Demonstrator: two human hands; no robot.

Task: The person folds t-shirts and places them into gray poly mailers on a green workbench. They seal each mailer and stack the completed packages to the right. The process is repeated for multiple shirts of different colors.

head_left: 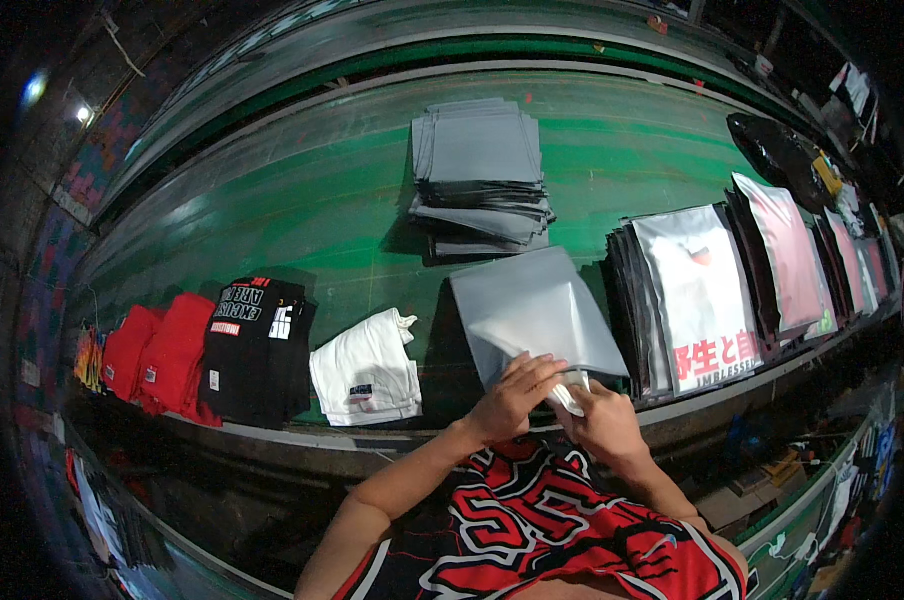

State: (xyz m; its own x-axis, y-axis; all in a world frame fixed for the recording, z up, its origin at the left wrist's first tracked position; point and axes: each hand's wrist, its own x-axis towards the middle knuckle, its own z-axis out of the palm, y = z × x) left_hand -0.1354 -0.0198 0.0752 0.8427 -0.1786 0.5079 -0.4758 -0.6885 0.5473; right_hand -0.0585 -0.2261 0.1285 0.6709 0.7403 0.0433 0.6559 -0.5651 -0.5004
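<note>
A frosted grey plastic bag (527, 300) lies slanted at the table's near edge, with its mouth towards me. My left hand (515, 397) grips the bag's near edge, fingers laid over the film. My right hand (605, 427) is closed on a folded white garment (569, 396) at the mouth. A pale shape shows through the film, so part of the garment appears to be inside. To the left, apart from both hands, sits a folded white shirt (365, 371) with a dark label. Beyond the bag stands a tall stack of flat grey bags (478, 150).
Folded black shirts (253, 360) and red shirts (178, 360) line the green table (332, 195) at left. Bagged garments (699, 300) with printed fronts stand in piles at right. Behind them lies a black plastic bag (778, 161). The table's metal edge (287, 436) runs before me.
</note>
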